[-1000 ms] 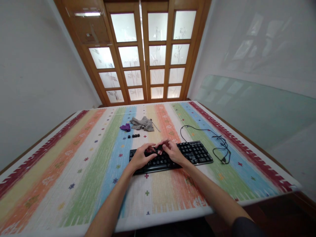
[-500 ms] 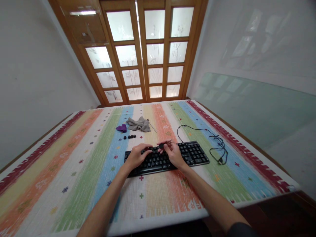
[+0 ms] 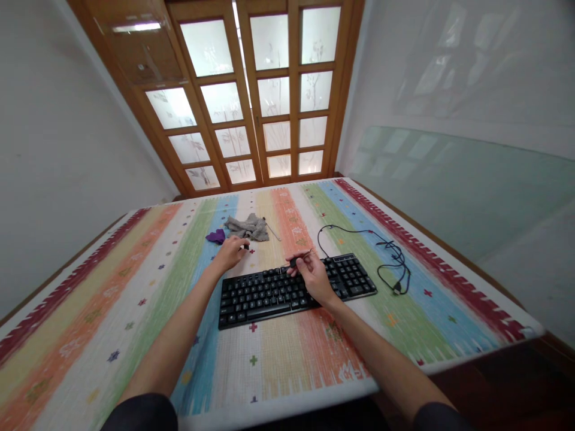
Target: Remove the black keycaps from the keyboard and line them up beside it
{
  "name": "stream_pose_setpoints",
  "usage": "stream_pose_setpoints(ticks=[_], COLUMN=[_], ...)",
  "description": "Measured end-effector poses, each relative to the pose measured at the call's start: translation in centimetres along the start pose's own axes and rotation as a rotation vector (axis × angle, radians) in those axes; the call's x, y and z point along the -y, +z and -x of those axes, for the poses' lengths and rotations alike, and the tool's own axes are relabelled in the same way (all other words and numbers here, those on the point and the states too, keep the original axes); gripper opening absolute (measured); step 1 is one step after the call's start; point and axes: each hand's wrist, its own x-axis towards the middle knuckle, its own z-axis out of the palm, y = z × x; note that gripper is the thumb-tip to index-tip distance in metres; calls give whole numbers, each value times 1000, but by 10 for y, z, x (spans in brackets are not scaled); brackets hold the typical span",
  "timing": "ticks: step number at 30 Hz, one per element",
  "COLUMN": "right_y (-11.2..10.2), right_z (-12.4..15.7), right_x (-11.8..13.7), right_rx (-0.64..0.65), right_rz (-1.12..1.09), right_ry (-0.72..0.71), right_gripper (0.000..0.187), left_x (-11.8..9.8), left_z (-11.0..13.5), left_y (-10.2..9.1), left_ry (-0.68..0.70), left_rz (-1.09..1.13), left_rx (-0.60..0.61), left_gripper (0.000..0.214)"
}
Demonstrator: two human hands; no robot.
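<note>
My left hand (image 3: pixel 231 254) is over the cloth behind the keyboard's left end, thumb and fingers closed around a small black keycap (image 3: pixel 246 246). It covers the spot where a short row of loose keycaps lay. My right hand (image 3: pixel 312 276) hovers over the black keyboard (image 3: pixel 265 311), right of its middle. Its fingers are wrapped round a small tool with a black handle (image 3: pixel 293 262) and thin wire ends, which looks like a keycap puller. The keyboard lies flat, slightly turned.
A crumpled grey cloth (image 3: pixel 249 227) and a purple cloth (image 3: pixel 215 237) lie beyond my left hand, with a thin stick (image 3: pixel 274 231) beside the grey one. The keyboard's cable (image 3: pixel 395 257) loops at the right. A striped tablecloth (image 3: pixel 148 287) covers the table; wooden doors stand behind.
My left hand has moved from the keyboard's top row up and left to the loose keycaps. My right hand has stayed over the keyboard with the tool. The view has shifted slightly.
</note>
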Motion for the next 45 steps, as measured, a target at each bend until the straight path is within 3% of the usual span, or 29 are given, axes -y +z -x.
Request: stream_pose_setpoints(ticks=[7, 18, 26, 45], right_y=[1, 1, 1, -1], right_z=[1, 1, 0, -3], right_x=[6, 6, 2, -2], right_rx=[15, 28, 9, 3], right_rz=[-32, -114, -125, -99], right_ry=[5, 35, 29, 53], right_gripper=[33, 33, 33, 37], left_x=[13, 17, 15, 12], left_z=[-7, -8, -5, -1], left_y=[15, 13, 13, 11], left_ry=[39, 39, -66, -92], left_rz=[-64, -136, -94, -117], left_rx=[80, 124, 114, 168], left_gripper=[16, 23, 49, 54])
